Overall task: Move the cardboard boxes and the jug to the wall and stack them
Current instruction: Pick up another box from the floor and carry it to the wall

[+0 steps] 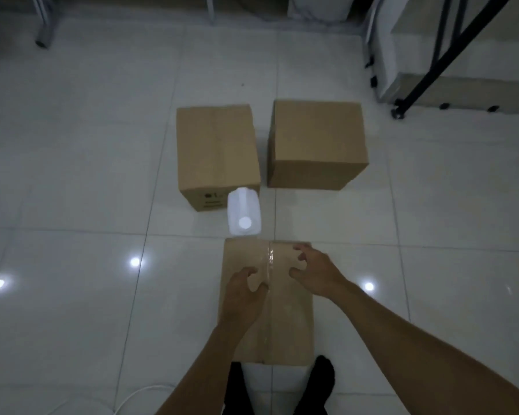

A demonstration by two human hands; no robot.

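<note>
While both hands hover with fingers spread and curled, gripping nothing, left hand [242, 290] and right hand [315, 272] sit over the near taped carton [285, 327]. At 12 o'clock: white plastic jug [244, 215], capped, upright, just beside the left carton [216, 151]. At 1 o'clock: right carton [316, 142], a narrow gap between. Glossy tiled floor [87, 175] lies open at 9 and 3 o'clock.

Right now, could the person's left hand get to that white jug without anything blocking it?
Probably yes. The left hand hovers open over the near box, and the jug stands just beyond that box's far edge, its cap side facing the hand. Only bare floor lies between; the box behind the jug does not block it.
</note>
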